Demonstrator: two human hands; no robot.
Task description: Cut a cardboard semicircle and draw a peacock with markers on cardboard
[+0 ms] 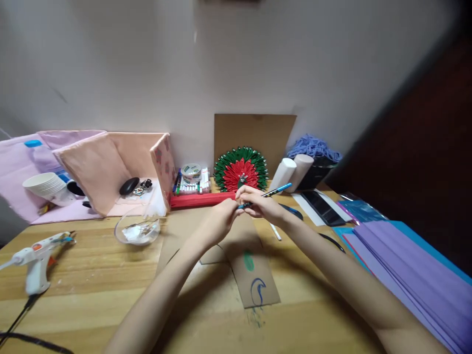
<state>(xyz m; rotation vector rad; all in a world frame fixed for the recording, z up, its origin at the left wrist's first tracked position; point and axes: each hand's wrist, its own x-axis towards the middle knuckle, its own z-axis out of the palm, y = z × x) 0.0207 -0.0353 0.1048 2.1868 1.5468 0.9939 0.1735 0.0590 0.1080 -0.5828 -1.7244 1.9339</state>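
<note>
My two hands meet over the cardboard in the middle of the table. A slim blue-and-black marker pen (277,191) slants up to the right, held in the curled fingers of my right hand (260,204). My left hand (222,217) is closed at the pen's lower end, where its fingertips touch those of the right; exactly what they pinch there is partly hidden. Beneath lies a brown cardboard piece (236,275) with cut or drawn lines, a green patch and a blue crescent-like scribble. Just behind the hands runs a folded red strip (202,199).
A glue gun (39,260) and a clear bowl (137,231) sit left. Pink padded boxes (92,167) stand behind them. A green-and-red ribbon rosette (241,169) leans on a cardboard sheet (254,130). White rolls (283,174) and purple sheets (413,260) are right.
</note>
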